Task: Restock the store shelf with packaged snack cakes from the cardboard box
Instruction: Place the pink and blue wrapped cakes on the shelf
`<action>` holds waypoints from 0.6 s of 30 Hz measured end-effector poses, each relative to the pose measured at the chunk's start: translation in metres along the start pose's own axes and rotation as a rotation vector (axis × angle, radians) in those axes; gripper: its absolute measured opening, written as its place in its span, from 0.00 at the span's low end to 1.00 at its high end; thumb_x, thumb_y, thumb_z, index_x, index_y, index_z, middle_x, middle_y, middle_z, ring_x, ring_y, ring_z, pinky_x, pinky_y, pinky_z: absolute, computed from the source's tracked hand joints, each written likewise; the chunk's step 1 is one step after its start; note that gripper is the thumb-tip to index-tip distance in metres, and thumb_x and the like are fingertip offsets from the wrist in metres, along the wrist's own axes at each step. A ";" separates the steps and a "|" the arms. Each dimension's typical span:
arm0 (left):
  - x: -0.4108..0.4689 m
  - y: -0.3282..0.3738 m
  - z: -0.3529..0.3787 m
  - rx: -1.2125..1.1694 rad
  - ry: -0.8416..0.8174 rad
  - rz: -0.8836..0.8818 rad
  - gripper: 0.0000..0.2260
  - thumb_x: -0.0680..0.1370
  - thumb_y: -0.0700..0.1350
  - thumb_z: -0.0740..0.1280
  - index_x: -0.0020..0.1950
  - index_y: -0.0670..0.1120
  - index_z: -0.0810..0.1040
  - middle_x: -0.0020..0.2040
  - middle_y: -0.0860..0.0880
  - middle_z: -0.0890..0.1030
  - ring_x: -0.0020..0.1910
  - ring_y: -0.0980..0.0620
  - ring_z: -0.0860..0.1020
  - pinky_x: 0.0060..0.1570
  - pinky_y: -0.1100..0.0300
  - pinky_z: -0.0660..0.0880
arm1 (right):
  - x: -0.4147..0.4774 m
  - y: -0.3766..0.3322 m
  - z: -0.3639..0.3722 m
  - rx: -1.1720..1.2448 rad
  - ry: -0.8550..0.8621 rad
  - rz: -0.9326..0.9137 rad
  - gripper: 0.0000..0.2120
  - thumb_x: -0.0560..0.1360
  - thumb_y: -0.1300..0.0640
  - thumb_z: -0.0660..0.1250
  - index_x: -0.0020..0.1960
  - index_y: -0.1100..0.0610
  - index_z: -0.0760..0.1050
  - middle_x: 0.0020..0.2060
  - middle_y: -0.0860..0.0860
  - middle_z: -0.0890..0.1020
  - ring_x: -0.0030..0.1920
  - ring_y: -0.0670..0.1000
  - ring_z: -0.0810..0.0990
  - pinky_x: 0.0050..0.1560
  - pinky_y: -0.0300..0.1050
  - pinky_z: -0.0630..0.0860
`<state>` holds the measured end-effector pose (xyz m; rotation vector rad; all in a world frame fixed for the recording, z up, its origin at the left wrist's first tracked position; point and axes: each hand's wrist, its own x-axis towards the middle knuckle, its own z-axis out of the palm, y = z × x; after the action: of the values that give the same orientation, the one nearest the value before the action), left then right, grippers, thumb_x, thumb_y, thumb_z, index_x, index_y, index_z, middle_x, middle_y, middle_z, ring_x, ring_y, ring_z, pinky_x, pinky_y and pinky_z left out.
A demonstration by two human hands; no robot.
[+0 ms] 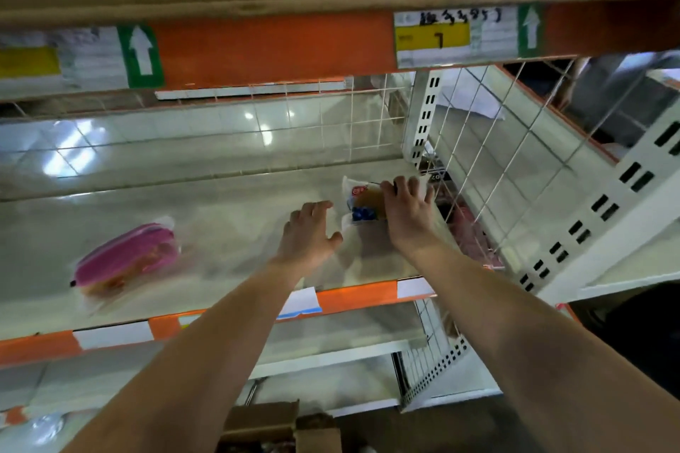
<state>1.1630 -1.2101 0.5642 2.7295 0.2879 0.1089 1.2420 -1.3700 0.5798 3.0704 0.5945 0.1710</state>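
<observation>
Our left arm: bare, extended forward from lower left. Our left hand (pixel 311 228): palm down, fingers loosely spread, thumb out to the right, holding nothing. Our right arm: bare, extended alongside. Our right hand (pixel 408 211): fingers spread, lightly bent atop the snack cake package (pixel 362 208); we cannot tell grip from press.
</observation>
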 end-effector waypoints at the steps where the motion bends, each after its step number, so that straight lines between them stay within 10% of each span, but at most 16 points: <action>1: 0.003 0.002 0.003 0.011 -0.001 0.011 0.28 0.76 0.51 0.66 0.73 0.49 0.62 0.71 0.46 0.66 0.67 0.44 0.66 0.64 0.52 0.65 | 0.005 0.002 0.000 0.003 -0.007 -0.001 0.26 0.76 0.61 0.61 0.72 0.54 0.60 0.70 0.56 0.62 0.73 0.60 0.56 0.71 0.62 0.53; 18: 0.043 -0.004 0.016 0.046 -0.031 0.018 0.22 0.77 0.50 0.63 0.71 0.50 0.67 0.71 0.48 0.66 0.70 0.44 0.63 0.68 0.53 0.60 | 0.063 0.014 0.001 0.022 -0.068 0.074 0.29 0.74 0.69 0.63 0.73 0.58 0.58 0.70 0.60 0.59 0.54 0.61 0.77 0.38 0.49 0.73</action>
<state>1.2063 -1.2028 0.5492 2.7775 0.2606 0.0657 1.3054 -1.3596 0.5857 3.1070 0.4838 0.0608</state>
